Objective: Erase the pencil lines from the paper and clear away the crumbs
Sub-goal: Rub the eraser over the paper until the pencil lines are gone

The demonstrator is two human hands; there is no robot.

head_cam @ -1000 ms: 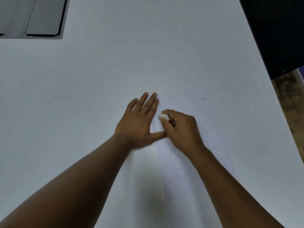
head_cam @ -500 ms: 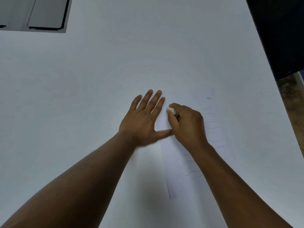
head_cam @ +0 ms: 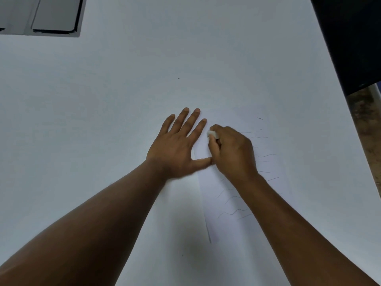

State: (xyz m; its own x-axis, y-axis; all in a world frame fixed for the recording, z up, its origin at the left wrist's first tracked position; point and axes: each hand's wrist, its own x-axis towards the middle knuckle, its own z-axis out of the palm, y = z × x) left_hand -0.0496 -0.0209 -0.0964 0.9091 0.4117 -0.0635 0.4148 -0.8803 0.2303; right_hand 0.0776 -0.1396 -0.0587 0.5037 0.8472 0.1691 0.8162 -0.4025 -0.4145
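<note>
A white sheet of paper (head_cam: 214,195) lies on the white table, its left edge running down from my hands. Wavy pencil lines (head_cam: 266,155) mark it to the right of my right hand, and more pencil lines (head_cam: 233,211) show below my right wrist. My left hand (head_cam: 177,145) lies flat with fingers spread, thumb pressing the paper's left edge. My right hand (head_cam: 231,151) pinches a small white eraser (head_cam: 212,134) and holds it down on the paper's upper left part. My right hand and forearm hide part of the sheet.
A grey flat panel (head_cam: 53,15) lies at the table's far left corner. A dark object (head_cam: 354,38) stands past the right table edge, with speckled floor (head_cam: 365,129) below it. A short dark mark (head_cam: 259,118) sits above the lines.
The eraser and my right hand have shifted a little up and to the right on the paper. My left hand stays flat in the same place on the sheet.
</note>
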